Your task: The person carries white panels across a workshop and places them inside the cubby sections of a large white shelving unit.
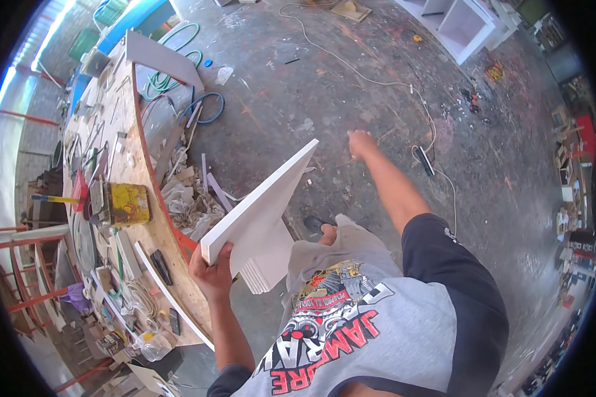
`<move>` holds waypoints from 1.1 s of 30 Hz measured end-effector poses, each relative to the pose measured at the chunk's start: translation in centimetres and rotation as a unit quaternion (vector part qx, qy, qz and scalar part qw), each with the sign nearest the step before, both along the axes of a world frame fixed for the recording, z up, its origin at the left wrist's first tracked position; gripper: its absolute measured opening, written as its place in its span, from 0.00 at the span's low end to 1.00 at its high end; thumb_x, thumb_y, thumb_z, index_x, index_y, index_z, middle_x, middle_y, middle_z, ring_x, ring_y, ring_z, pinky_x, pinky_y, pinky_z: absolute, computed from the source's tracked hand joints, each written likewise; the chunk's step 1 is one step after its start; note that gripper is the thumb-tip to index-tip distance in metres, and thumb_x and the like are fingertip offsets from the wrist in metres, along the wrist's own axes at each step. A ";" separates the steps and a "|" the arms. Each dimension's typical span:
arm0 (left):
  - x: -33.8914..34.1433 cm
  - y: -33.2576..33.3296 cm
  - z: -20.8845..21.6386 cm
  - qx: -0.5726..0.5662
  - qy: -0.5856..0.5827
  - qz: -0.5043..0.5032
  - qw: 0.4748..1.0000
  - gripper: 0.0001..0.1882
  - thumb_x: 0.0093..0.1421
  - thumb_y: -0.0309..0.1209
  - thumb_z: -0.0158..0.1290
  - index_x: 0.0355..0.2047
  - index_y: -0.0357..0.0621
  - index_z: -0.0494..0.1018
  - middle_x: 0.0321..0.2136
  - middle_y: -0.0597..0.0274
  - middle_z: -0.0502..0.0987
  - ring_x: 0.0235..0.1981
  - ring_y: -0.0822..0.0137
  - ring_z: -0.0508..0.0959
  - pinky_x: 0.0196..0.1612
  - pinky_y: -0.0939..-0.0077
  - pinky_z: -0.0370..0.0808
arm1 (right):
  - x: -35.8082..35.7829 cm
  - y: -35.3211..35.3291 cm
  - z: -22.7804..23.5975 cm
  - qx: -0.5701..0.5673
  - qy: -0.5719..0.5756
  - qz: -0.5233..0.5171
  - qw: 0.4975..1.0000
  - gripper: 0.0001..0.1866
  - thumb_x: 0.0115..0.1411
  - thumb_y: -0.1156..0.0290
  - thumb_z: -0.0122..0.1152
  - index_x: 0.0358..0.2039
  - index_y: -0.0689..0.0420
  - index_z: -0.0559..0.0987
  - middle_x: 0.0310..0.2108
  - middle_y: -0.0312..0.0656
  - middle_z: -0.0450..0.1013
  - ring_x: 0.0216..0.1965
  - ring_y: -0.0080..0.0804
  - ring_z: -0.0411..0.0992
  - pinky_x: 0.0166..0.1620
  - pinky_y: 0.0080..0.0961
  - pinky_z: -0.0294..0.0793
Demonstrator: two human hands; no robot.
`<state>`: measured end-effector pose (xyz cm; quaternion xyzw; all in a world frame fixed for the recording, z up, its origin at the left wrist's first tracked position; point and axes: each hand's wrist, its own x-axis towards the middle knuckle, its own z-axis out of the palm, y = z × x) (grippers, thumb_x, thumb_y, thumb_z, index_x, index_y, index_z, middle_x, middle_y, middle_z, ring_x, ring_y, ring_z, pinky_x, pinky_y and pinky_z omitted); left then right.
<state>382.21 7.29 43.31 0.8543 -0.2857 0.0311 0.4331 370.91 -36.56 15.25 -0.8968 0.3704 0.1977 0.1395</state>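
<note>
My left hand (213, 272) grips the near lower corner of a white board (261, 202), its thumb over the edge. The board is tilted, and its long edge runs up and away to the right. Just below it, partly hidden, shows a stack of white panels (257, 276) with layered edges. My right hand (361, 143) is held out in front over the floor, apart from the board. Its fingers look curled in, and nothing shows in them.
Along the left runs a cluttered wooden workbench (179, 281) with a yellow can (128, 204) and tools. Scraps (185, 198) lie beside it. A grey-white panel (162, 61) leans at its far end. A cable with a power strip (424, 161) crosses the floor; a white cabinet (467, 30) stands far right.
</note>
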 end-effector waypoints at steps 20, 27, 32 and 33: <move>-15.6 -13.5 0.4 -0.170 -0.005 0.013 0.985 0.16 0.60 0.35 0.59 0.37 0.31 0.74 0.30 0.57 0.78 0.31 0.68 0.77 0.35 0.72 0.72 | 3.2 10.0 11.1 -0.033 -0.171 -0.224 0.959 0.32 0.71 0.55 0.32 0.67 0.64 0.48 0.70 0.49 0.40 0.71 0.40 0.35 0.70 0.31 0.32; -15.9 -17.4 0.7 -0.052 -0.081 -0.125 0.987 0.16 0.52 0.37 0.65 0.30 0.36 0.75 0.21 0.54 0.74 0.23 0.56 0.75 0.29 0.68 0.70 | -12.1 3.8 17.2 0.095 -0.742 -0.221 0.625 0.39 0.66 0.58 0.45 0.67 0.66 0.42 0.70 0.55 0.36 0.71 0.45 0.33 0.70 0.38 0.32; -17.5 -23.9 -2.7 0.027 -0.077 -0.386 0.919 0.14 0.46 0.37 0.67 0.26 0.44 0.75 0.20 0.58 0.74 0.23 0.55 0.76 0.27 0.65 0.71 | -30.0 4.4 15.3 0.023 -0.598 -0.043 0.800 0.30 0.57 0.55 0.61 0.56 0.57 0.71 0.57 0.46 0.67 0.64 0.45 0.58 0.66 0.44 0.50; -18.7 -25.7 -4.2 0.022 -0.072 -0.452 0.889 0.14 0.46 0.38 0.67 0.25 0.46 0.75 0.21 0.59 0.75 0.24 0.55 0.77 0.27 0.64 0.72 | -32.4 6.0 15.7 0.038 -0.550 -0.087 0.830 0.28 0.54 0.56 0.64 0.53 0.55 0.74 0.53 0.45 0.70 0.60 0.44 0.63 0.62 0.41 0.57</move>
